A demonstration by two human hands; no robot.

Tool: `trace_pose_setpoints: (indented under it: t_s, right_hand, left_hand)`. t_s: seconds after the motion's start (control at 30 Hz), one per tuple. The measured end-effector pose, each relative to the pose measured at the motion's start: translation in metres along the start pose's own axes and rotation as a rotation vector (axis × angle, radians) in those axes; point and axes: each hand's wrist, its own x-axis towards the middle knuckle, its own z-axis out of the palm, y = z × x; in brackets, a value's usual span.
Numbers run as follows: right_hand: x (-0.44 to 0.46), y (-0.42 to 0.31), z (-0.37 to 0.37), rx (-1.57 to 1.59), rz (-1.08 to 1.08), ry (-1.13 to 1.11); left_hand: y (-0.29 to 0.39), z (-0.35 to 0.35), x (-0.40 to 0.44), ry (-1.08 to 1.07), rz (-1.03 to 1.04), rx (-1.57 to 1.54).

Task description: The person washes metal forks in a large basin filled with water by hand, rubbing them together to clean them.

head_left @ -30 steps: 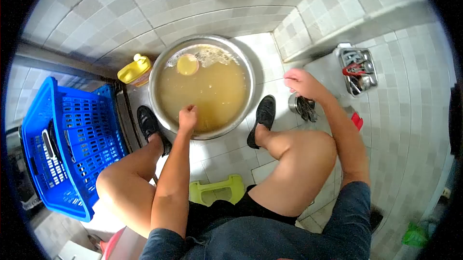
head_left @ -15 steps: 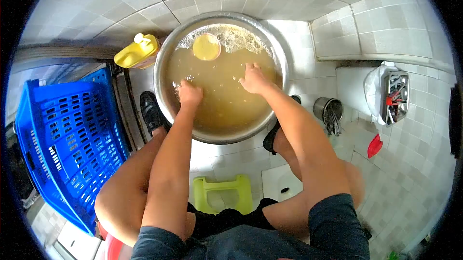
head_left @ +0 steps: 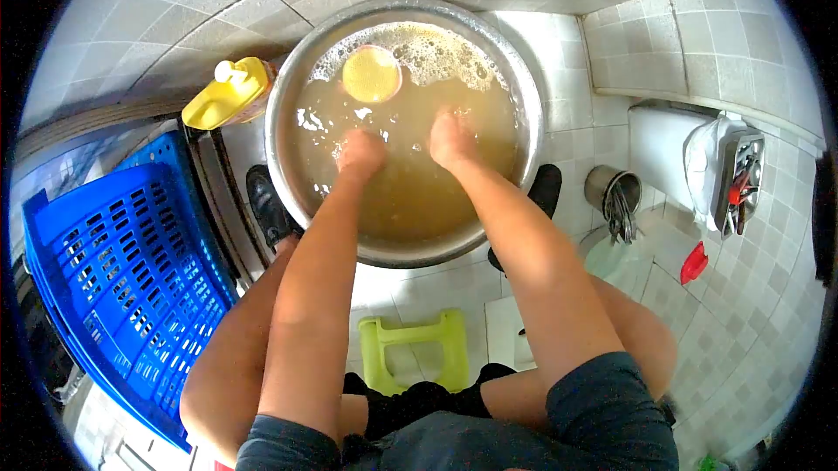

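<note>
Left hand point(head_left: 361, 154) and right hand point(head_left: 453, 137) dip into cloudy water point(head_left: 410, 196) inside the metal basin point(head_left: 531, 113), finger spread impossible to tell; yellow disc point(head_left: 371, 75) toward the basin's far rim; slow movements should limit splashing

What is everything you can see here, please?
basin: 1, silver, upper centre
water: 1 basinful, brown, in basin
round object: 1, yellow, in basin
bottle: 1, yellow, left of basin
basket: 1 or more, blue, left
stool: 1, green, lower centre
utensil pot: 1, silver, right of basin
utensil tray: 1, silver, far right
small object: 1, red, near utensil tray
shoes: 2, black, beside basin
sleeves: 2, dark, bottom
left hand, right hand: 1 each, bare, partly in water
</note>
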Motion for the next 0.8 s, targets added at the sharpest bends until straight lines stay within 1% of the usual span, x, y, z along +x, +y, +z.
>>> trace_pose_setpoints:
  t_s: [0.03,0.07,0.1,0.13,0.17,0.2,0.23,0.27,0.3,0.33,0.37,0.4,0.43,0.47,0.5,0.53,0.57,0.6,0.63,0.7,0.73,0.77,0.8]
  right_hand:
    - [-0.003,0.000,0.004,-0.002,-0.002,0.002]
    - [-0.007,0.001,0.010,0.081,0.043,0.034]
    - [-0.010,0.003,0.015,0.165,0.088,0.066]
    - [-0.012,0.005,0.019,0.167,0.088,0.066]
    - [-0.014,0.009,0.021,0.100,0.042,0.001]
    - [-0.017,0.010,0.023,0.032,-0.004,-0.065]
    - [-0.020,0.011,0.025,0.034,-0.005,-0.065]
    - [-0.024,0.012,0.025,-0.010,-0.064,-0.081]
    - [-0.025,0.011,0.026,-0.053,-0.124,-0.095]
    - [-0.015,0.021,0.052,-0.053,-0.128,-0.093]
    - [0.005,0.042,0.100,0.002,-0.077,-0.052]
    - [0.014,0.053,0.126,0.057,-0.023,-0.012]
    - [0.012,0.048,0.124,0.057,-0.025,-0.011]
    - [0.008,0.043,0.121,0.242,0.097,-0.101]
    - [0.005,0.040,0.119,0.336,0.155,-0.149]
    - [0.002,0.037,0.118,0.427,0.217,-0.192]
    - [-0.002,0.035,0.116,0.577,0.298,-0.182]
    - [-0.006,0.033,0.113,0.726,0.378,-0.170]
    - [-0.014,0.028,0.103,0.726,0.374,-0.168]
    - [-0.024,0.027,0.094,0.960,0.329,-0.280]
    - [-0.023,0.027,0.097,0.959,0.322,-0.278]
    - [-0.023,0.026,0.100,0.996,0.311,-0.204]
    - [-0.022,0.027,0.104,1.032,0.298,-0.129]
  left_hand:
    - [-0.001,0.004,-0.001,-0.023,0.084,0.130]
    - [-0.002,0.008,-0.002,-0.036,0.171,0.257]
    - [0.007,-0.005,-0.024,-0.008,0.015,0.036]
    - [0.017,-0.019,-0.047,0.054,-0.131,-0.192]
    - [0.015,-0.013,-0.046,0.080,-0.197,-0.265]
    - [0.005,0.004,-0.036,0.048,-0.182,-0.212]
    - [-0.011,0.027,-0.020,0.014,-0.119,-0.119]
    - [-0.027,0.053,-0.003,-0.018,-0.023,-0.003]
    - [-0.035,0.065,0.003,-0.025,0.046,0.061]
    - [-0.021,0.042,-0.019,-0.113,0.021,0.002]
    - [-0.008,0.026,-0.035,-0.110,0.019,0.001]
    - [0.003,0.014,-0.049,-0.132,-0.056,-0.063]
    - [0.006,0.013,-0.051,-0.152,-0.129,-0.128]
    - [-0.004,0.049,-0.034,0.041,-0.086,-0.087]
    - [-0.002,0.043,-0.037,0.044,-0.088,-0.087]
    - [0.000,0.037,-0.039,-0.030,0.151,0.137]
    - [0.002,0.032,-0.042,-0.105,0.389,0.360]
    - [-0.001,0.037,-0.048,0.027,0.488,0.429]
    - [-0.007,0.047,-0.044,0.031,0.488,0.429]
    - [-0.014,0.059,-0.043,0.194,0.567,0.366]
    - [-0.014,0.063,-0.046,0.202,0.565,0.365]
    - [-0.012,0.069,-0.050,0.214,0.403,-0.244]
    - [-0.006,0.066,-0.059,0.203,0.307,-0.541]
